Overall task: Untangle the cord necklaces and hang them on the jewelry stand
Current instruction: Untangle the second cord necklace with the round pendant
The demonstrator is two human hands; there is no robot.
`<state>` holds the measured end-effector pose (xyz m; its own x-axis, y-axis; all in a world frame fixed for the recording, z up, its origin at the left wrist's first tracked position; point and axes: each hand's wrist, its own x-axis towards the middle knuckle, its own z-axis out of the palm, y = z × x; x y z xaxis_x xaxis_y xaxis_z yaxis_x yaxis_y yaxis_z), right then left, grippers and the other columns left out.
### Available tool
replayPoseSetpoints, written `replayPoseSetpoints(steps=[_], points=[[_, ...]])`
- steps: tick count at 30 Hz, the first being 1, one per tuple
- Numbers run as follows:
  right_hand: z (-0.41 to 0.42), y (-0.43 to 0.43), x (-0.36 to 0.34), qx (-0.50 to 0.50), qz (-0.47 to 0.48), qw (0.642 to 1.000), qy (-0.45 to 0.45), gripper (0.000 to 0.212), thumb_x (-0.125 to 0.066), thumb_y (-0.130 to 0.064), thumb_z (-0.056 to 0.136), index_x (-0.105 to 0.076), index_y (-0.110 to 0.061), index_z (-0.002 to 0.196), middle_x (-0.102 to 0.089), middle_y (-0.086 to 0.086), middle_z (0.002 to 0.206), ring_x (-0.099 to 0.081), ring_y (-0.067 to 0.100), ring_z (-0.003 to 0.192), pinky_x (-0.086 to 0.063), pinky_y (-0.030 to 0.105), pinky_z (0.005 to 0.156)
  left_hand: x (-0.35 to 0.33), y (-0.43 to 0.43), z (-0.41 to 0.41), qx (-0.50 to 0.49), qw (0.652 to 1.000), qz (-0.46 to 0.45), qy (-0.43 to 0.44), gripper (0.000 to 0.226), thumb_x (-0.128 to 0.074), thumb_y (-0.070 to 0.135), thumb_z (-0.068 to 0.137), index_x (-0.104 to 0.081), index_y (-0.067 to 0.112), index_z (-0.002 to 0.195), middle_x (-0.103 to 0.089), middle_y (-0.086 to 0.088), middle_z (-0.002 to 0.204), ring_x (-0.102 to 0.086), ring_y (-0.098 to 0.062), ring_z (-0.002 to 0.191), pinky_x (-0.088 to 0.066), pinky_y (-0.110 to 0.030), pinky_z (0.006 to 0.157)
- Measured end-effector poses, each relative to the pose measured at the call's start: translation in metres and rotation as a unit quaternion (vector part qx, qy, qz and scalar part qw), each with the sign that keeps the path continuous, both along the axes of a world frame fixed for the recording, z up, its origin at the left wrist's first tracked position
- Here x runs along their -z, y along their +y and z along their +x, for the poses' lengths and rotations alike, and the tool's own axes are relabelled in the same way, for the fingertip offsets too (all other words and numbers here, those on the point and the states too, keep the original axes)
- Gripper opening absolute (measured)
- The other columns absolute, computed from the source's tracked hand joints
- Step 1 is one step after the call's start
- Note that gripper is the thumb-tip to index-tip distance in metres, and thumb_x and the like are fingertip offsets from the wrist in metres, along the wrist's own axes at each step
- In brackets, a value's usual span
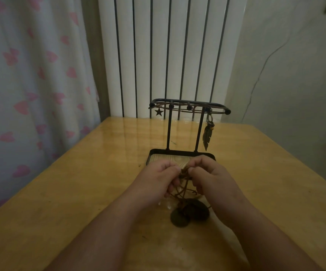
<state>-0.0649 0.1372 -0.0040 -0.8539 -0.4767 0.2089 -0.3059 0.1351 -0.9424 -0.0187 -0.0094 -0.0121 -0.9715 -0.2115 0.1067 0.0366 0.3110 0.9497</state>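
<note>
A glossy yellow-wood table (pixel 60 202) fills the lower part of the view, its far edge meeting a white ribbed radiator (pixel 168 45) whose bars reflect in the varnish. To the left hangs a pale curtain (pixel 31 75) printed with pink hearts; to the right is a plain light wall (pixel 295 75) with a thin dark line (pixel 264 65) running down it, cable or crack I cannot tell. The black metal jewelry stand (pixel 169 130) sits near the middle of the table's far edge, two posts rising from a tray base (pixel 177 152) with a wood-grain floor. A star pendant (pixel 158 112) hangs at the left end of its top rail and a feather pendant (pixel 207 136) at the right end. Just in front of the tray, the left hand (pixel 158 178) and right hand (pixel 213 178) are raised close together, each pinching the tangled brown cords (pixel 184 184) between thumb and curled fingers. Strands trail down to two dark round pendants (pixel 178 219) lying overlapped on the table beneath the wrists. A tiny dark speck (pixel 140 165) lies on the table left of the tray.
</note>
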Motion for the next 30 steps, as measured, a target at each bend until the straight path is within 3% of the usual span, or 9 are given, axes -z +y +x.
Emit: replayPoseSetpoints(steps=[4, 6, 9, 14, 19, 21, 25, 30], points=[[-0.0033, 0.0005, 0.0021, 0.026, 0.044, 0.998, 0.032, 0.015, -0.061, -0.013, 0.086, -0.061, -0.024, 0.095, -0.064, 0.0, 0.088, -0.063, 0.017, 0.081, -0.057, 0.035, 0.07, 0.0, -0.0002, 0.0005, -0.006, 1.0, -0.007, 0.007, 0.027, -0.05, 0.024, 0.098, -0.062, 0.023, 0.074, -0.06, 0.006, 0.066, -0.053, -0.01, 0.059, -0.045, -0.029, 0.059], [-0.0021, 0.0008, 0.0008, 0.025, 0.047, 0.997, 0.056, 0.018, -0.065, -0.016, 0.085, -0.063, -0.027, 0.099, -0.062, -0.003, 0.089, -0.063, 0.016, 0.082, -0.057, 0.032, 0.07, 0.0001, -0.0001, 0.0009, -0.006, 1.0, -0.015, 0.007, 0.026, -0.05, 0.026, 0.098, -0.062, 0.024, 0.075, -0.06, 0.006, 0.066, -0.053, -0.011, 0.06, -0.044, -0.03, 0.059], [-0.0013, 0.0008, 0.0002, 0.056, 0.064, 0.989, 0.12, 0.01, -0.064, -0.02, 0.087, -0.065, -0.029, 0.091, -0.064, -0.005, 0.084, -0.06, 0.008, 0.076, -0.053, 0.025, 0.066, 0.0006, -0.0004, 0.001, -0.002, 1.0, -0.014, 0.006, 0.025, -0.051, 0.027, 0.098, -0.063, 0.025, 0.075, -0.061, 0.007, 0.066, -0.053, -0.01, 0.06, -0.045, -0.031, 0.06], [-0.0033, 0.0, 0.0023, 0.07, 0.064, 0.987, 0.13, 0.009, -0.062, -0.021, 0.087, -0.064, -0.03, 0.087, -0.066, -0.008, 0.083, -0.06, 0.003, 0.077, -0.054, 0.025, 0.07, 0.0005, -0.0006, 0.0012, -0.003, 1.0, -0.006, 0.01, 0.022, -0.053, 0.027, 0.097, -0.066, 0.022, 0.08, -0.063, 0.005, 0.068, -0.056, -0.01, 0.062, -0.046, -0.027, 0.059], [-0.0025, -0.0001, 0.0011, 0.052, 0.02, 0.995, 0.079, 0.006, -0.063, -0.014, 0.083, -0.065, -0.019, 0.08, -0.066, -0.002, 0.077, -0.061, 0.011, 0.07, -0.055, 0.028, 0.065, 0.0, 0.0, 0.0034, 0.002, 0.999, -0.021, 0.031, 0.016, -0.057, 0.024, 0.095, -0.069, 0.024, 0.084, -0.065, 0.006, 0.069, -0.057, -0.007, 0.06, -0.047, -0.024, 0.058], [-0.003, 0.0002, 0.0006, 0.043, -0.008, 0.999, 0.028, 0.007, -0.059, -0.01, 0.082, -0.061, -0.013, 0.075, -0.061, 0.001, 0.072, -0.054, 0.011, 0.06, -0.048, 0.023, 0.055, 0.0009, 0.0002, 0.0028, 0.0, 0.999, -0.02, 0.027, 0.017, -0.057, 0.024, 0.095, -0.068, 0.025, 0.082, -0.064, 0.006, 0.069, -0.056, -0.006, 0.06, -0.046, -0.024, 0.058], [-0.007, 0.0012, 0.0024, 0.025, -0.093, 0.992, -0.08, 0.02, -0.052, 0.001, 0.08, -0.054, -0.015, 0.069, -0.057, 0.003, 0.072, -0.043, 0.018, 0.063, -0.035, 0.029, 0.055, 0.0008, 0.0024, 0.0022, 0.008, 1.0, -0.011, 0.01, 0.02, -0.055, 0.024, 0.096, -0.067, 0.024, 0.079, -0.064, 0.005, 0.068, -0.055, -0.008, 0.059, -0.045, -0.025, 0.057], [-0.0073, 0.001, -0.0003, 0.002, -0.14, 0.981, -0.131, 0.02, -0.046, 0.006, 0.083, -0.053, -0.013, 0.081, -0.058, 0.003, 0.071, -0.041, 0.016, 0.057, -0.032, 0.029, 0.053, -0.0016, 0.0015, 0.0027, 0.014, 1.0, -0.018, 0.008, 0.021, -0.054, 0.023, 0.096, -0.066, 0.022, 0.079, -0.063, 0.004, 0.068, -0.055, -0.011, 0.061, -0.046, -0.027, 0.059]])
